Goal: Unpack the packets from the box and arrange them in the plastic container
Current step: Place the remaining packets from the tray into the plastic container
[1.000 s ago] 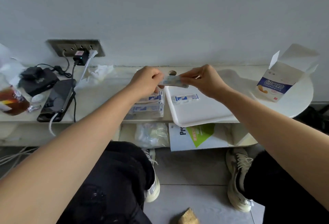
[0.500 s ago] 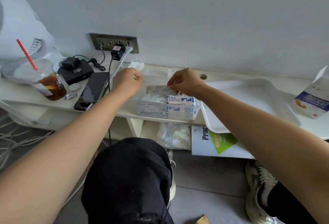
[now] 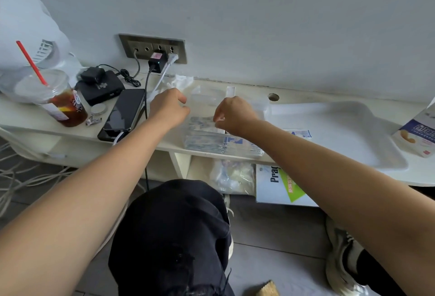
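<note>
A clear plastic container (image 3: pixel 207 98) stands on the white shelf, with blue-and-white packets (image 3: pixel 204 141) stacked inside it. My left hand (image 3: pixel 168 107) is at the container's left wall, thumb and curled fingers gripping it. Over the stack, my right hand (image 3: pixel 235 116) pinches a packet (image 3: pixel 217 124) with its fingertips pointing down into the container. One loose packet (image 3: pixel 302 133) lies on the white tray (image 3: pixel 353 135) to the right. The opened blue-and-white box (image 3: pixel 416 135) stands at the far right edge.
A phone (image 3: pixel 124 114), a black device (image 3: pixel 101 86), an iced drink with a red straw (image 3: pixel 58 105) and cables from the wall socket (image 3: pixel 153 48) crowd the shelf's left. Below the shelf are a plastic bag (image 3: pixel 233 175) and a book (image 3: pixel 282 185).
Both hands carried a packet from above the tray leftward to the container. The right hand has lowered it onto the stack, and the left hand has come to the container's left wall.
</note>
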Demonstrator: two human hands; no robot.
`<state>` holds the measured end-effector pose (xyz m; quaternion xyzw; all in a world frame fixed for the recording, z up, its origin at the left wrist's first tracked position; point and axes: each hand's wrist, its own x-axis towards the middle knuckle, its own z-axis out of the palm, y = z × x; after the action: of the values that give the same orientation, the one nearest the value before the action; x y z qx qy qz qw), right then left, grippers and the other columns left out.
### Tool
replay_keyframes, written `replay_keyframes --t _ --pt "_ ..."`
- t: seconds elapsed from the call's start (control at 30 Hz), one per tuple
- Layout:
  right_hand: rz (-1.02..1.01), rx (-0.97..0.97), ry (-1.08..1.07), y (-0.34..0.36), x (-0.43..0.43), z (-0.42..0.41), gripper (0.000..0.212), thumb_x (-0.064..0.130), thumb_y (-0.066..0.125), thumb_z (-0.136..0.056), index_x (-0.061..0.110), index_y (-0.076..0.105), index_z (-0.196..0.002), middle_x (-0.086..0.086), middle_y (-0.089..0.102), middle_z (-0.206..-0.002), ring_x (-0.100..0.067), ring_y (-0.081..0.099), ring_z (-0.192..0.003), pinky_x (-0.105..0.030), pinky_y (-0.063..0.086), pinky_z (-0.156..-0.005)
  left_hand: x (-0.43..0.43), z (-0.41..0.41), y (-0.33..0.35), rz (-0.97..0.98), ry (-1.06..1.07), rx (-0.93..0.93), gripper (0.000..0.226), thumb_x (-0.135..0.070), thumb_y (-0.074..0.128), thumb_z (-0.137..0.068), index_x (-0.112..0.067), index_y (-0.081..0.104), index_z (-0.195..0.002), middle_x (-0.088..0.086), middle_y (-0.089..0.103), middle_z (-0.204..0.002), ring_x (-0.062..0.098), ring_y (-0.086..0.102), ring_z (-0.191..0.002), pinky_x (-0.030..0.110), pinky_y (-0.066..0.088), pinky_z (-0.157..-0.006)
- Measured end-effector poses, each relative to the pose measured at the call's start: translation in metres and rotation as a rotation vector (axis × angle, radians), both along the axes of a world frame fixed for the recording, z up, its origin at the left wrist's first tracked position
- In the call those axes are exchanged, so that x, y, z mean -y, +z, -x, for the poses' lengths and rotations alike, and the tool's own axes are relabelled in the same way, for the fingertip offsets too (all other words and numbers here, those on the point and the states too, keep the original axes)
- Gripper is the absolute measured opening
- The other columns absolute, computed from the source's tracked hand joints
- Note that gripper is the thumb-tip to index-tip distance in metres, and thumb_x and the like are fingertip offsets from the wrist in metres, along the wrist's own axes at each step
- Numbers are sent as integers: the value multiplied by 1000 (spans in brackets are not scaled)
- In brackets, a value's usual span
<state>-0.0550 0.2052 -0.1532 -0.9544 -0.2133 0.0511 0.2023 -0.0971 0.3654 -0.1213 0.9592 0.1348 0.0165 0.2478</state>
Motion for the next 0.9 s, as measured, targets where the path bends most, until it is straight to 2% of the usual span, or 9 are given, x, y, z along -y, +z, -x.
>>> replay_keyframes --t 0.17,0.33,0.43,0.5,0.57,0.67,0.73,0.8,0.9 --pt "16 -77 21 0 5 0 25 18 70 -80 20 70 -104 1 70 -102 -19 65 -93 -33 54 -84 0 0 -2 -72 -23 2 36 -16 55 -91 -12 56 -127 7 59 -128 27 54 -117 32 42 -93" --pt "14 -141 59 2 1 -2 19 10 71 -77 16 74 -95 1 72 -97 -17 67 -89 -28 55 -81 5 -3 -3 -229 -83 143 32 -15 61 -87 -16 58 -118 12 48 -126 30 53 -110 36 43 -88" --pt "14 -135 50 1 -2 -4 18 9 70 -77 19 75 -91 2 72 -96 -17 66 -89 -28 55 -80 12 -7 1 -247 -228 201 24 -9 61 -84 -19 68 -104 6 62 -110 25 58 -102 34 44 -86" --pt "28 -123 66 0 -2 -5 18 9 69 -79 18 75 -94 2 71 -99 -17 65 -92 -27 53 -82 18 -10 2 -253 -323 132 24 -5 61 -82 -20 73 -97 2 69 -100 22 62 -96 32 49 -86" --pt "53 -115 100 0 -1 -5 19 10 68 -81 16 74 -99 0 70 -104 -18 64 -96 -25 50 -85 24 -15 0 -303 -399 -15 26 -4 64 -82 -20 73 -100 2 70 -103 23 63 -96 33 51 -87" --pt "22 -136 112 4 3 -5 22 7 65 -82 12 74 -101 -5 72 -102 -20 65 -97 -30 51 -89 32 -22 -2 -414 -464 -238 32 -4 66 -81 -19 69 -109 3 68 -108 23 62 -97 31 50 -84" --pt "-23 -126 119 9 8 -3 23 6 61 -83 12 75 -100 -6 73 -101 -21 65 -96 -31 51 -89 35 -27 -3 -436 -455 -292 32 -2 65 -80 -19 69 -107 3 67 -105 23 61 -94 28 49 -79" --pt "-111 -95 132 18 18 1 22 8 59 -84 12 76 -99 -5 74 -98 -18 66 -93 -26 50 -86 38 -29 -3 -465 -440 -321 26 -3 64 -80 -18 69 -101 4 66 -103 22 60 -87 28 49 -75" --pt "-286 -12 102 34 45 3 20 10 60 -84 17 76 -92 -2 74 -88 -12 66 -78 -20 50 -75 42 -32 -4 -481 -451 -344 18 -6 66 -79 -17 70 -93 3 67 -100 22 62 -88 29 52 -78"
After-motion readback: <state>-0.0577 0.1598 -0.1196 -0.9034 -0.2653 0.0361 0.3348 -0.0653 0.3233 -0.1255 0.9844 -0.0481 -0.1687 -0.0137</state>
